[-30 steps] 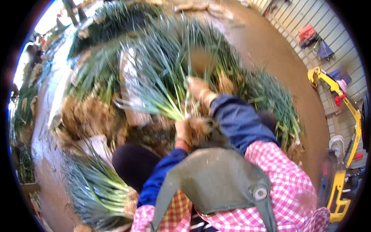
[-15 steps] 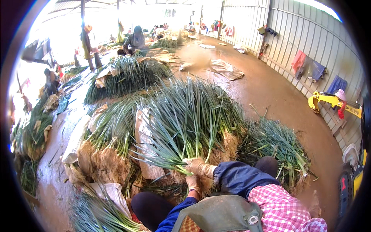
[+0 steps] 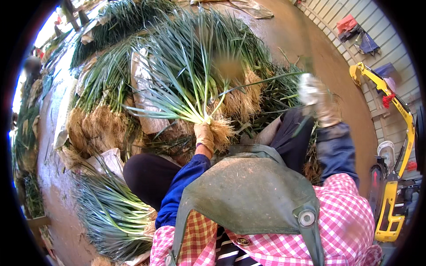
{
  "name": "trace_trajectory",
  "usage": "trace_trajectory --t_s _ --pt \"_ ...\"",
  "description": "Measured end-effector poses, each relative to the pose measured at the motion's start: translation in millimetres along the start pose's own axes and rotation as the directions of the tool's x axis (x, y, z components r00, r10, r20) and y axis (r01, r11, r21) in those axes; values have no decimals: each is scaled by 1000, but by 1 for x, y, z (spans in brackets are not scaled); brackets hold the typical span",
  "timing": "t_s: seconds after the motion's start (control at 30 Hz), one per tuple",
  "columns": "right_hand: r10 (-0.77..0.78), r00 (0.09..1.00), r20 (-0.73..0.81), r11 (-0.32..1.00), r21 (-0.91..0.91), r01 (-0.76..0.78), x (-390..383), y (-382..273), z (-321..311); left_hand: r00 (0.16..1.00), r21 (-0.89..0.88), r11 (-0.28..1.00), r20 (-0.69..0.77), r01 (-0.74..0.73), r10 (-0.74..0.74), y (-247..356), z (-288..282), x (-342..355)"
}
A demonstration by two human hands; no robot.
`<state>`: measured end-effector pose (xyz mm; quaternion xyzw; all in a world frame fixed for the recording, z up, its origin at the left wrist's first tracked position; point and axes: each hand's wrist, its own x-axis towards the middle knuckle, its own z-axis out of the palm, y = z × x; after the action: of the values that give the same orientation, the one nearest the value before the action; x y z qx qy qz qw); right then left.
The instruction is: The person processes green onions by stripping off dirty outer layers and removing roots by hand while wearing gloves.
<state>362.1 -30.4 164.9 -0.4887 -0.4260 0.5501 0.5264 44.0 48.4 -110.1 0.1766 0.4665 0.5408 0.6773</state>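
apron [image 3: 248,195]: matt, dusty green cloth | shirt [image 3: 346,221]: checked cloth | digger [image 3: 390,208]: glossy yellow metal

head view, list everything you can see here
bunch of green onions: one, green tops, pale stems, tan roots, held up at centre
piles of green onions: several, green, lower left, left and top
dirt floor: brown, upper right
yellow machine: one, right edge
hanging cloths: a few, red and blue, wall at top right
apron: grey-green, lower centre
left hand: tan glove, gripping the bunch at its roots
right hand: light glove, raised, blurred
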Motion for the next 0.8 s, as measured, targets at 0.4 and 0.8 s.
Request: trace_trajectory --t_s 0.4,0.8 --pt "46 990 131 827 -560 36 32 75 38 989 -33 999 145 -37 42 13 32 -36" --pt "363 806 467 39 -872 488 121 179 180 988 77 992 124 -101 91 24 18 -35"
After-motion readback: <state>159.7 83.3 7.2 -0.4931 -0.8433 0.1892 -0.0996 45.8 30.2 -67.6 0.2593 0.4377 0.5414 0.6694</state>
